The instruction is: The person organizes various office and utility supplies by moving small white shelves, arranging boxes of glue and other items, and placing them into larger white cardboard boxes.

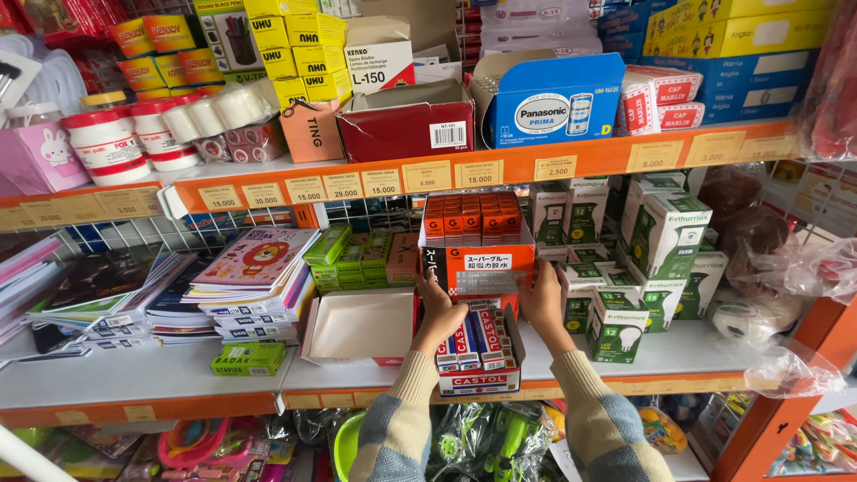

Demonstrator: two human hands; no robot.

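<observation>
Fingers of both our hands press flat against the sides of an orange display box (476, 259), left hand (437, 308) on its left wall, right hand (543, 299) on its right, neither curled shut. The box sits between our palms on a shelf (134, 370), stacked on a carton of red and blue tubes (478, 353) just below our fingertips. We judge it light but thin-walled cardboard that could buckle, its small packs loose inside, so holding low on both side walls seems safest. Green-and-white bulb boxes (665, 236) stand just beyond our right fingers.
</observation>
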